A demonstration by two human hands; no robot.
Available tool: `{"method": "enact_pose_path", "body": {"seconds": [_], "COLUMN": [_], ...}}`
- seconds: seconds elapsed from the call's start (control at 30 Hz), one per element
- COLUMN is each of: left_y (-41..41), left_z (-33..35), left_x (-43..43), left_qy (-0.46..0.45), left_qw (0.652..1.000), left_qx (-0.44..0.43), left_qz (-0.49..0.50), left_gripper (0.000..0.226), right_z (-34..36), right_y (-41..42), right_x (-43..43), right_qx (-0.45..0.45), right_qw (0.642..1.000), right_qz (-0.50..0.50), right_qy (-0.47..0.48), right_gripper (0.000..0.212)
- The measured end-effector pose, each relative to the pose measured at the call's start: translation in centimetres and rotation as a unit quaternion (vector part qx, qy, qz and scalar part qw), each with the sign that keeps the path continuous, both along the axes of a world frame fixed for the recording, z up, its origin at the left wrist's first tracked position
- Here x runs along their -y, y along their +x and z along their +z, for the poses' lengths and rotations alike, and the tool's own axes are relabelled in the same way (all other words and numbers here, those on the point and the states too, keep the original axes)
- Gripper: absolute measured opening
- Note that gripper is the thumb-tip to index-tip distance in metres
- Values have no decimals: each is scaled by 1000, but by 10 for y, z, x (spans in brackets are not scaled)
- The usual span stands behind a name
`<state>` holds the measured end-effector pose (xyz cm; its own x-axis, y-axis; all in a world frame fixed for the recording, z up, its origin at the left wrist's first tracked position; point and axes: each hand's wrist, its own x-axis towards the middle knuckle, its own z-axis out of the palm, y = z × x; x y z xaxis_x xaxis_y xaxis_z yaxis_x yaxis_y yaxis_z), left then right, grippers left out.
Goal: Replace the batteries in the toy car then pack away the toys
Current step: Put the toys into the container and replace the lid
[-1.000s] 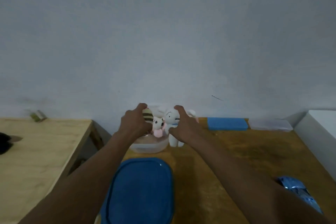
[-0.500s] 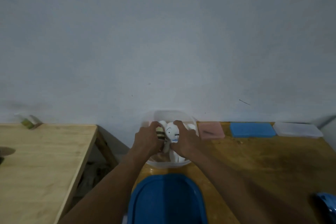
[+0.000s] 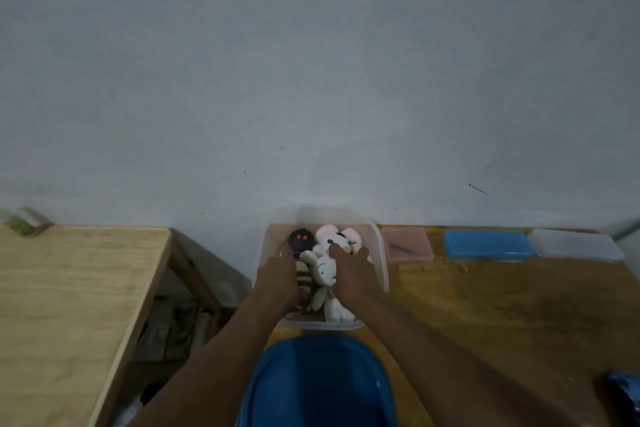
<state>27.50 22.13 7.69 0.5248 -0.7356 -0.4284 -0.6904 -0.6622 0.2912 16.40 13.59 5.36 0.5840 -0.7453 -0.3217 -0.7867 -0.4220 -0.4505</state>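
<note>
A clear plastic container (image 3: 377, 246) stands on the wooden table against the wall. Inside lie a white plush rabbit (image 3: 325, 274), a striped brown-and-cream plush (image 3: 303, 276), a pink-and-white plush (image 3: 334, 237) and a black round toy with red eyes (image 3: 301, 240). My left hand (image 3: 277, 279) presses on the striped plush inside the container. My right hand (image 3: 353, 274) rests on the white rabbit, fingers curled over its head. A blue lid (image 3: 318, 381) lies just in front of the container. No toy car shows.
Along the wall to the right lie a pink flat box (image 3: 408, 244), a blue flat box (image 3: 488, 243) and a clear flat box (image 3: 575, 244). A blue shiny item (image 3: 625, 392) sits at the right edge. A second, paler table (image 3: 69, 305) stands left, across a gap.
Both hands have lowered the white rabbit and striped plush into the container. The view shifted, so the container now sits lower and more central.
</note>
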Motion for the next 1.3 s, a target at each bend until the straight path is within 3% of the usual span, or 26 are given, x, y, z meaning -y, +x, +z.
{"method": "enact_pose_path", "body": {"seconds": [0.1,0.23,0.5,0.6,0.9,1.17,1.3], "left_y": [-4,-10,-47,-73,-141,-137,-123], "left_z": [4,23,50,52,18,-15,-32], "left_x": [-1,-12,-66,-97,-197,-230,-226], "left_qy": [-4,-46,-192,-232,-130,-91,-75], "left_qw": [1000,999,978,969,986,985,984], "left_qx": [-4,25,83,77,30,-17,-40], "left_qz": [12,15,26,38,105,146,158], "left_gripper": [74,51,42,34,56,44,50], "right_z": [11,33,68,64,24,4,-8], "right_y": [-1,-14,-77,-106,-183,-192,-178], "right_x": [1,-7,-54,-78,-148,-168,-162], "right_qx": [-18,-7,108,110,20,-16,-26], "right_qw": [1000,1000,988,986,999,1000,998], "right_qz": [-1,-5,13,35,21,-22,-54], "right_qy": [3,-25,-110,-116,-45,-15,-16], "right_gripper": [70,71,41,32,37,37,29]}}
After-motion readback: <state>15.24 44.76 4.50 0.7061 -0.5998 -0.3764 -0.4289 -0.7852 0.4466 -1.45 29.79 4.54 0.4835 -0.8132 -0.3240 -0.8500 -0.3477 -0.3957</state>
